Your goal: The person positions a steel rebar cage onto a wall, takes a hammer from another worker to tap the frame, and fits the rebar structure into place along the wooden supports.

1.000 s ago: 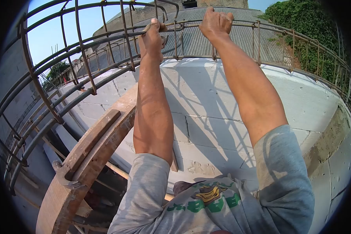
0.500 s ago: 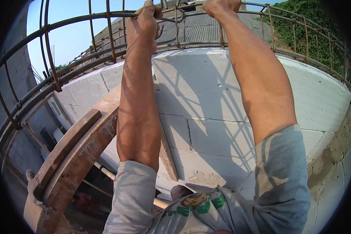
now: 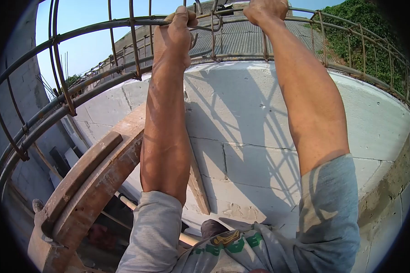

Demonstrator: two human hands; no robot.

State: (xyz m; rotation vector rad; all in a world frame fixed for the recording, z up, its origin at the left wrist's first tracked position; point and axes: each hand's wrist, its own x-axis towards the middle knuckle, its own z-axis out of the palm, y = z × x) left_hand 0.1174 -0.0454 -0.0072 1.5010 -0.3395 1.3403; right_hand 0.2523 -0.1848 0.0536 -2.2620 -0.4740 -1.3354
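Behind the white block wall (image 3: 246, 168) lies a corrugated roof (image 3: 241, 41). In the head view, the rebar cage (image 3: 132, 22) follows the wall's top edge — stiff, probably heavy, best held by long bars. The left hand (image 3: 174, 36) clasps one; the right hand (image 3: 267, 11) is near another — its grip I cannot tell.

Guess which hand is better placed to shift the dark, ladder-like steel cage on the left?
Probably the left hand: it's closed around an upper bar of the cage. The right hand is farther away, at the picture's top edge, its grip unclear.
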